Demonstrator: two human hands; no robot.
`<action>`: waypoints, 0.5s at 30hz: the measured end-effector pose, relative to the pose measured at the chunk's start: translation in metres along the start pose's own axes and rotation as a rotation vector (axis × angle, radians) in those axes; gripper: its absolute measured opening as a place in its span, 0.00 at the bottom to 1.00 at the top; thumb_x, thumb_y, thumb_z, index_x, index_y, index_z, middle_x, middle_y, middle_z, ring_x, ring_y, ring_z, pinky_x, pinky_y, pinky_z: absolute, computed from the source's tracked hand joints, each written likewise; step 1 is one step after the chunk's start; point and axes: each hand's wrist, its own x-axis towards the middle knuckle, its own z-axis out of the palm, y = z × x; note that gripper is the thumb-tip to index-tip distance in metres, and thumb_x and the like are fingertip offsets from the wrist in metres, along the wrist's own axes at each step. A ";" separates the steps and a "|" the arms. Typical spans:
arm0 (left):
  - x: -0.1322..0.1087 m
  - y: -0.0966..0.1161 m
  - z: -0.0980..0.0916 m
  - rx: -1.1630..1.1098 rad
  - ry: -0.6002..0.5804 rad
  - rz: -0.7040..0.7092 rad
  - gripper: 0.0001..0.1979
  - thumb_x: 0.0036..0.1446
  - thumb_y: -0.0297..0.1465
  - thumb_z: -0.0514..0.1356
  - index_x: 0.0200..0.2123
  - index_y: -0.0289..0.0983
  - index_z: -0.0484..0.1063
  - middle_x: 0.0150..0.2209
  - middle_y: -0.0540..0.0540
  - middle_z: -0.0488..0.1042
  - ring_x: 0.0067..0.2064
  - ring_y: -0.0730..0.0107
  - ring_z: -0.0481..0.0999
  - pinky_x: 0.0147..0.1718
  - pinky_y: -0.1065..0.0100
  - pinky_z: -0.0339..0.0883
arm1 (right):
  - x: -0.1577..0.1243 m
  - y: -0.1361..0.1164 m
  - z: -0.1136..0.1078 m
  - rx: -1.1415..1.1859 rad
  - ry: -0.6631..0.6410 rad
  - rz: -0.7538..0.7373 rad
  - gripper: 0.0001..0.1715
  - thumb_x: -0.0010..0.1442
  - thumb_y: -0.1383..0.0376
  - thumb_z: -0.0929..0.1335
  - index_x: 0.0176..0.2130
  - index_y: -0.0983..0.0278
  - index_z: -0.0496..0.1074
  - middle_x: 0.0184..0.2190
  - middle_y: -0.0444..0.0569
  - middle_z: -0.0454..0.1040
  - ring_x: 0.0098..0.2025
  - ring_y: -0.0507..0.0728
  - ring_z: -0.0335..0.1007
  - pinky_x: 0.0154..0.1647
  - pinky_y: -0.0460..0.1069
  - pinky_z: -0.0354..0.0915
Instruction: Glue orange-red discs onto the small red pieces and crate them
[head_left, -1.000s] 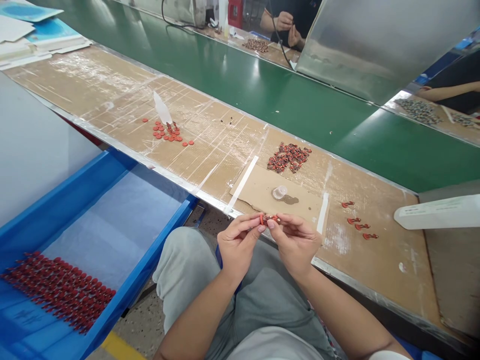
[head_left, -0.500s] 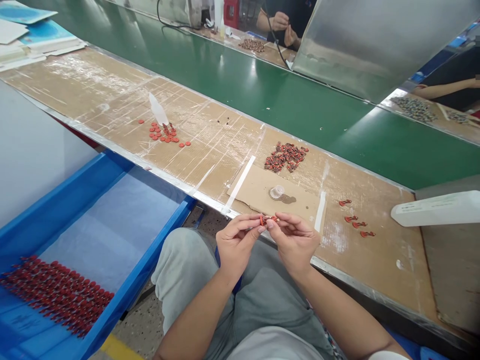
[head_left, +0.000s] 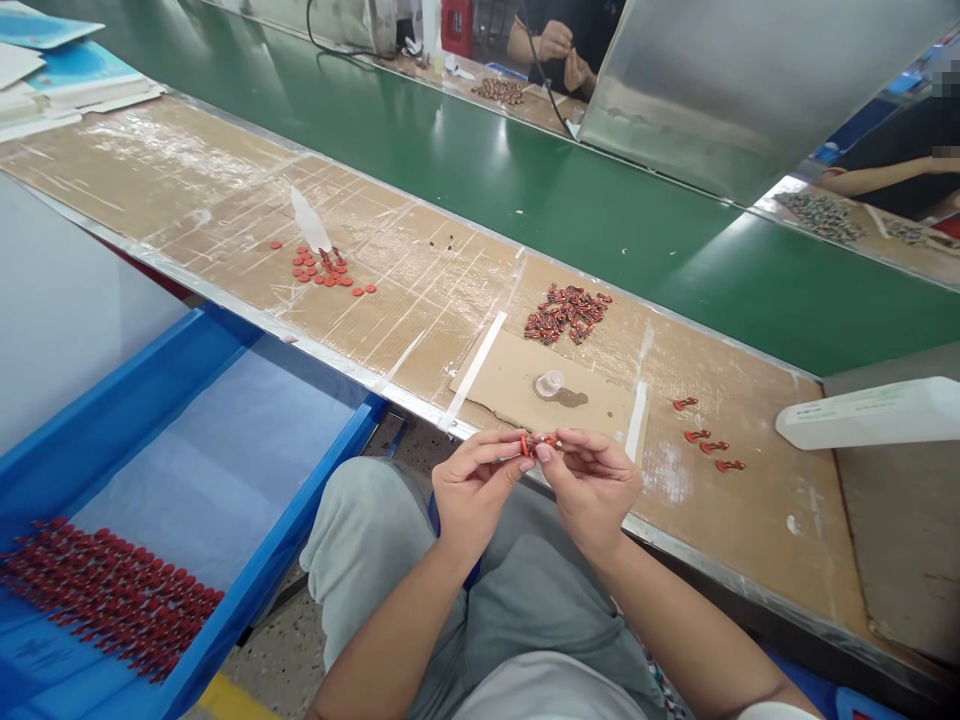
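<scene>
Red small part (head_left: 538, 441), one item: pinched at either end between thumb and forefinger of the left hand (head_left: 472, 492) and the right hand (head_left: 594, 487), both closed on it, held over the lap at the near edge of the cardboard-covered bench (head_left: 225, 220). Loose pile of parts (head_left: 568, 312) lies beyond it; four single pieces (head_left: 705, 440) to the right; red discs (head_left: 322, 268) well to the left. Blue tray (head_left: 112, 410) at left holds rows of red parts (head_left: 105, 595).

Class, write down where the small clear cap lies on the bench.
In the head view, the clear cap sits mid-bench on the cardboard patch, just this side of the red parts pile.
</scene>
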 end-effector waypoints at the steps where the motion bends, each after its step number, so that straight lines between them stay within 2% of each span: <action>1: 0.000 0.000 0.000 0.001 -0.007 -0.001 0.09 0.46 0.24 0.69 0.33 0.41 0.80 0.39 0.45 0.79 0.42 0.62 0.79 0.42 0.61 0.75 | 0.000 -0.001 0.000 0.010 0.002 0.011 0.14 0.46 0.67 0.77 0.35 0.61 0.76 0.30 0.46 0.80 0.30 0.53 0.77 0.35 0.48 0.76; 5: -0.001 -0.001 0.002 -0.043 0.000 -0.079 0.10 0.44 0.25 0.70 0.33 0.40 0.80 0.39 0.45 0.80 0.39 0.64 0.80 0.39 0.63 0.76 | 0.001 -0.010 -0.011 0.063 0.028 0.092 0.13 0.47 0.65 0.76 0.36 0.62 0.75 0.28 0.47 0.80 0.30 0.55 0.78 0.34 0.50 0.77; 8: 0.000 -0.004 0.003 -0.107 0.049 -0.180 0.10 0.42 0.25 0.71 0.32 0.39 0.80 0.38 0.45 0.80 0.37 0.67 0.81 0.39 0.66 0.75 | 0.004 -0.017 -0.040 0.052 0.109 0.058 0.13 0.47 0.66 0.76 0.36 0.61 0.75 0.27 0.45 0.80 0.30 0.56 0.79 0.36 0.53 0.77; 11: 0.003 -0.008 0.003 -0.142 0.118 -0.257 0.11 0.42 0.26 0.72 0.33 0.38 0.79 0.38 0.45 0.80 0.38 0.69 0.81 0.43 0.66 0.74 | 0.006 -0.016 -0.092 -0.116 0.253 -0.023 0.16 0.45 0.66 0.77 0.36 0.63 0.75 0.28 0.47 0.80 0.30 0.57 0.79 0.36 0.53 0.76; 15: 0.007 -0.013 0.003 -0.147 0.153 -0.307 0.12 0.42 0.27 0.72 0.34 0.38 0.79 0.37 0.46 0.81 0.38 0.72 0.80 0.44 0.70 0.74 | 0.007 -0.005 -0.174 -0.516 0.467 -0.038 0.22 0.44 0.63 0.78 0.39 0.66 0.76 0.31 0.52 0.80 0.33 0.57 0.78 0.38 0.53 0.75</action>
